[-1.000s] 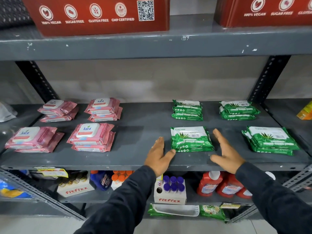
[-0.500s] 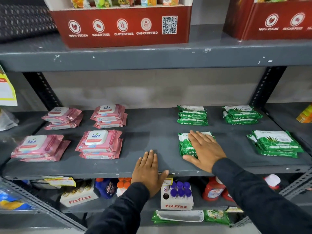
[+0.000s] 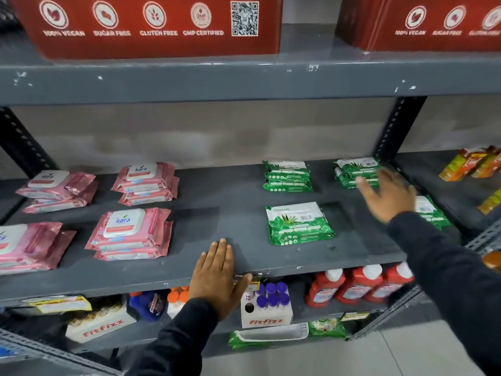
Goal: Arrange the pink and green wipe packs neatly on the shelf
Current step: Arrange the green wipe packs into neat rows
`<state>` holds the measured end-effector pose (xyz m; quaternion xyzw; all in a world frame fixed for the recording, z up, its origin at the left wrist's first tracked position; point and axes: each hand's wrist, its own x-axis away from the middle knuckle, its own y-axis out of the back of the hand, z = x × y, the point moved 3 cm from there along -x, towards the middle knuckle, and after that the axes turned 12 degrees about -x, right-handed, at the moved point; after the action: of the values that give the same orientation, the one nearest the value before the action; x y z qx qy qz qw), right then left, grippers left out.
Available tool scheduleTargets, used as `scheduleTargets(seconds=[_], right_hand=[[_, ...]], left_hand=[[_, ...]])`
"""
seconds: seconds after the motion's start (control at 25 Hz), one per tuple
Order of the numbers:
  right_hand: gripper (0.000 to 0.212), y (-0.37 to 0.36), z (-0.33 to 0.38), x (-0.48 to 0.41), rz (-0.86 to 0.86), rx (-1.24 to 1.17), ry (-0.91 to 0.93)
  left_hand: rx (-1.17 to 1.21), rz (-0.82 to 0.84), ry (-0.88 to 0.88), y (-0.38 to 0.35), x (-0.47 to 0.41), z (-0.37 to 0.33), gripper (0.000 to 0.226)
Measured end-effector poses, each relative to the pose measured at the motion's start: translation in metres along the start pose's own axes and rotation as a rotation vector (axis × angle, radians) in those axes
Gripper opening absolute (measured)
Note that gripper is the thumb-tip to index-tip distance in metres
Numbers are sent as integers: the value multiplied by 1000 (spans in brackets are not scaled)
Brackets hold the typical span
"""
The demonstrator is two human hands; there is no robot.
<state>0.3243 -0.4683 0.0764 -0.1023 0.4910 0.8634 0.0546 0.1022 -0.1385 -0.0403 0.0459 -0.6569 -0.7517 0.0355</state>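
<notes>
Even, dim overhead light casts soft shadows beside the packs; the right hand [image 3: 386, 195] is motion-blurred, edges bowed.

head view, close, facing forward-down at shelf [image 3: 244, 213]

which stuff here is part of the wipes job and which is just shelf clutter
Job:
pink wipe packs, four stacks on the left
green wipe packs, four spots on the right
shelf
right hand, open, over the back right green stack
left hand, flat on the shelf edge

Not the job:
red boxes above
red bottles below
fitfizz box
</notes>
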Motion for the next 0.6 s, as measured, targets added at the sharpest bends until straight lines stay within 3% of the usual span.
scheduleTargets(seconds=[0.08,0.16,0.48,0.6], right_hand=[[107,10,-49,-12,124,213,-143],[111,3,-76,-9,206,269,-176],[96,-21,-103,-6,54,307,-87],[103,-25,-110,-15,122,316,-87]], left_hand=[[1,-10,11,1,1,-1,86],[-2,-6,11,1,1,-2,87],[-20,38,14,3,3,-4,87],[32,55,8,5,1,-4,85]])
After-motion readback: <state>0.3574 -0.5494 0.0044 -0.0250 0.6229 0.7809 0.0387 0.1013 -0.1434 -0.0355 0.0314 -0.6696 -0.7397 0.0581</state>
